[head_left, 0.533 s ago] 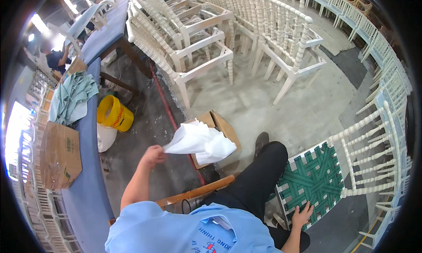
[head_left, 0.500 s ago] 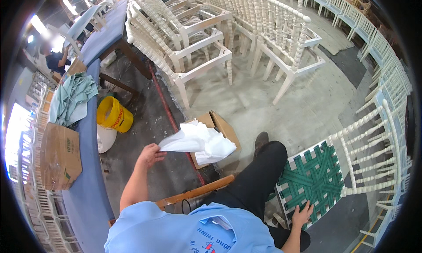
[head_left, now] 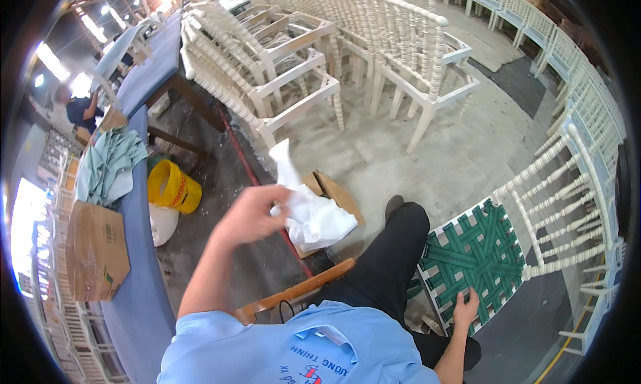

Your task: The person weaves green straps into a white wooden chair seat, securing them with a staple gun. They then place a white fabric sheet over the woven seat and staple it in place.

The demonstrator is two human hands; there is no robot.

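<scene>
My left hand [head_left: 257, 214] is raised in front of a crumpled white sheet [head_left: 319, 218], paper or thin plastic. It is smeared by motion, its fingers look curled, and whether they grip the sheet is unclear. The sheet lies over an opened cardboard box [head_left: 339, 196] on the floor, one corner standing up. On my right is a cream chair with turned spindles [head_left: 564, 204] and a seat of green woven straps [head_left: 477, 250]. My right hand [head_left: 465, 309] rests at the near edge of that seat, thumb and fingers apart, holding nothing visible.
A long blue-covered table [head_left: 143, 277] runs along the left, bearing green cloth [head_left: 110, 160] and a cardboard carton [head_left: 97, 250]. Below it stands a yellow bucket [head_left: 175, 187]. Seatless cream chair frames [head_left: 300, 114] crowd ahead. A wooden bar [head_left: 300, 287] lies beside my leg. Someone [head_left: 83, 110] works far left.
My left hand has moved right and closer, from the sheet's left tip to in front of it. The sheet's corner now points up. My right hand has drawn its fingers in slightly.
</scene>
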